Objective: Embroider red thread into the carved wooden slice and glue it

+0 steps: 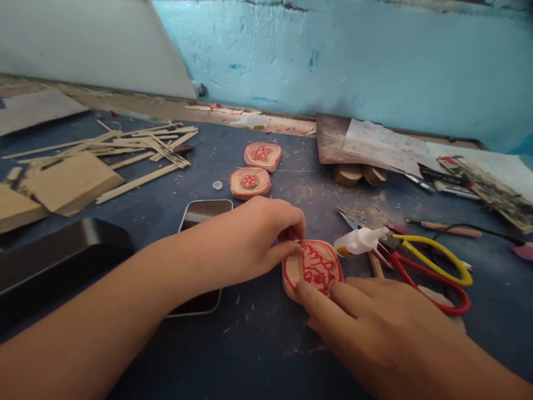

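Note:
A round wood slice point(313, 269) with a red string pattern lies flat on the dark blue table point(258, 344). My left hand point(250, 239) is curled over its upper left edge, thumb and fingers pinched on the red string there. My right hand point(375, 316) rests at the slice's lower right, with the index finger stretched out and pressing on its front edge. Two more wood slices sit farther back: one with a red star point(262, 154) and one with a red flower point(250, 183).
A phone point(204, 214) lies under my left forearm. A small glue bottle point(358, 241) and red-and-yellow snips point(433, 266) lie right of the slice. Wooden sticks point(137, 149) and boards point(66, 183) are at the left, papers and tools at the right.

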